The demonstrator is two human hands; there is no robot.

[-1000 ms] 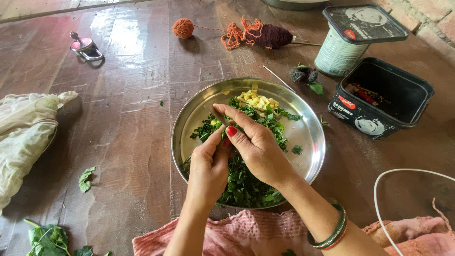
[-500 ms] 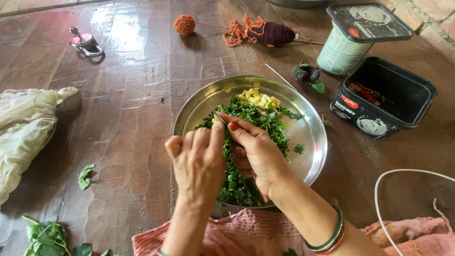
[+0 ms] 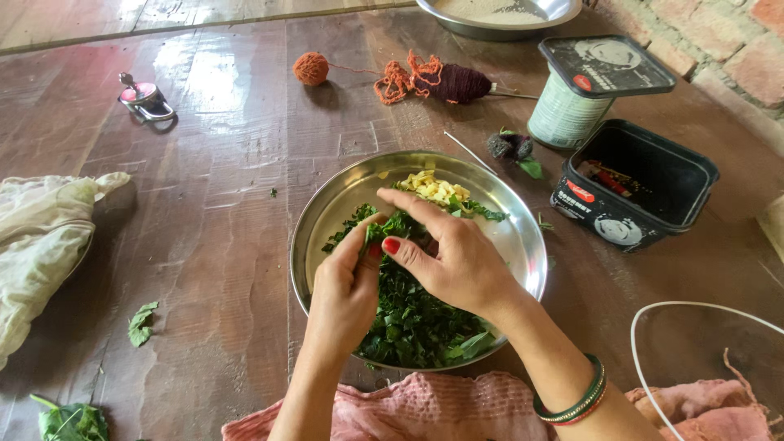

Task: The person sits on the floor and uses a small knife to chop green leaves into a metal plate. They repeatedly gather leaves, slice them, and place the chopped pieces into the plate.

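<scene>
A round steel plate (image 3: 524,238) lies on the dark wooden floor and holds a heap of chopped green leaves (image 3: 416,320) and a small pile of yellow pieces (image 3: 438,188). Both hands meet over the plate's middle. My left hand (image 3: 343,296) pinches a small bunch of leaves (image 3: 384,228) between thumb and fingers. My right hand (image 3: 465,263), with a red thumbnail and bangles on the wrist, closes its thumb and forefinger on the same bunch from the right. Whether it also hides a blade I cannot tell.
A black plastic tub (image 3: 653,175) and a pale thread spool (image 3: 565,117) under a dark lid stand at the right. Orange and dark yarn (image 3: 425,79) lie behind the plate, with a metal lock (image 3: 145,98) far left. A pale cloth (image 3: 41,237), loose leaves (image 3: 140,323), a pink cloth (image 3: 441,404) and a white cable (image 3: 645,327) lie nearby.
My left hand has turned palm-down again and dropped back to the plate. Both hands now pinch a bunch of leaves. The view has shifted slightly, so the plate sits lower in the picture.
</scene>
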